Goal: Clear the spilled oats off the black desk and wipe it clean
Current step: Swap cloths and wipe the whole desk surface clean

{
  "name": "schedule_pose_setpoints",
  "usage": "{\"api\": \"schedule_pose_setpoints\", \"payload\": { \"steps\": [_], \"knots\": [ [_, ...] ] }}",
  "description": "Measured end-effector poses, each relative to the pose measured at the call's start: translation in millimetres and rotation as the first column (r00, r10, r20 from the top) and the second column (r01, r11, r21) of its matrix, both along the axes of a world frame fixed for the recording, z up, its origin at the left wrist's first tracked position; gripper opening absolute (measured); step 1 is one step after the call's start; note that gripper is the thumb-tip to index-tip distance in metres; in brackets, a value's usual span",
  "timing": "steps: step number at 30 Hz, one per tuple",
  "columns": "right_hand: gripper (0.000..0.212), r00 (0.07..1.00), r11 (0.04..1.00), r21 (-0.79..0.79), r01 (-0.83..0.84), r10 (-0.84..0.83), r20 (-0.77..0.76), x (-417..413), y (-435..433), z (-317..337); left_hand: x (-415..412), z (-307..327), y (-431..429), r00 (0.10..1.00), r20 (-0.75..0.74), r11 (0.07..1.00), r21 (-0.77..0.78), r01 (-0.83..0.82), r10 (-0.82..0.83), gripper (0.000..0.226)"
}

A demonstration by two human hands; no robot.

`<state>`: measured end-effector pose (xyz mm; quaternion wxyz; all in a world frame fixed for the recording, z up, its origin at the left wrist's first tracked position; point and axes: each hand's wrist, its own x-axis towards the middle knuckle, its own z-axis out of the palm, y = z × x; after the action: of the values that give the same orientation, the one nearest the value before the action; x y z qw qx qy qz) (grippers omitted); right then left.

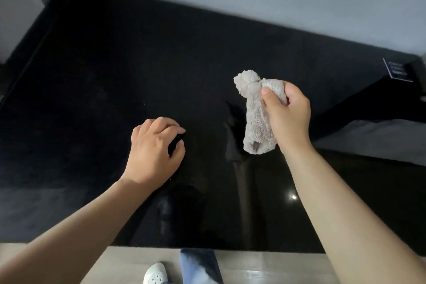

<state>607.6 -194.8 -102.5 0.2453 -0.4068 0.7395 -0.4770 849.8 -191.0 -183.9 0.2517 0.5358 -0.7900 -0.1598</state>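
**Open the cloth out before wiping**

Nearest, at 6 o'clock, a white perforated clog and a blue denim trouser leg stand on the pale tiled floor, just off the near edge of the glossy black table. The person seems to face the table squarely, which suits long strokes.

At about 8 o'clock from the table's middle, the left grip rests knuckles-up on the top, fingers curled in toward the thumb. I cannot tell whether it cups anything. Any gathered crumbs are best carried off past the edge, not let fall.

At about 3 o'clock the right grip pinches a bunched beige terry cloth round its upper part. The cloth's tail hangs above the table, apart from it. No heap of spilled oats shows on the dark top, and any stray flecks are too small to tell.

The wipe looks like the step in hand. The wad would probably work better opened into a flat pad and drawn from the far edge toward the near one in overlapping passes, because gloss shows streaks.

Farthest, at 2 o'clock, a small black card with white print sits by the far corner; wipe around it.
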Motion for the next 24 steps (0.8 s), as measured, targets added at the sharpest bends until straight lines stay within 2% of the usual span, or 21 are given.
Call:
{"api": "schedule_pose_setpoints", "payload": {
  "steps": [5,13,19,24],
  "knots": [
    [0.014,0.998,1.0,-0.016,-0.008,0.007,-0.058,-13.9,-63.1,-12.3,-12.5,10.8,-39.0,0.998,-0.054,0.998,-0.052,-0.024,0.022,0.024],
    [0.019,0.978,0.995,-0.078,-0.064,0.047,-0.202,-47.2,-159.4,-27.1,-24.2,11.7,-133.4,0.989,0.135,0.998,-0.045,-0.054,0.059,0.033],
    [0.024,0.944,0.99,-0.065,-0.125,0.098,-0.314,-56.9,-242.7,-39.0,-27.9,8.9,-178.5,0.966,0.224,0.992,-0.01,-0.128,0.127,0.045],
    [0.007,0.912,0.99,0.064,-0.129,0.144,-0.385,-47.5,-302.3,-59.2,-26.2,-2.2,-181.2,0.959,0.238,0.988,-0.051,-0.143,0.151,0.046]
  ]
}}
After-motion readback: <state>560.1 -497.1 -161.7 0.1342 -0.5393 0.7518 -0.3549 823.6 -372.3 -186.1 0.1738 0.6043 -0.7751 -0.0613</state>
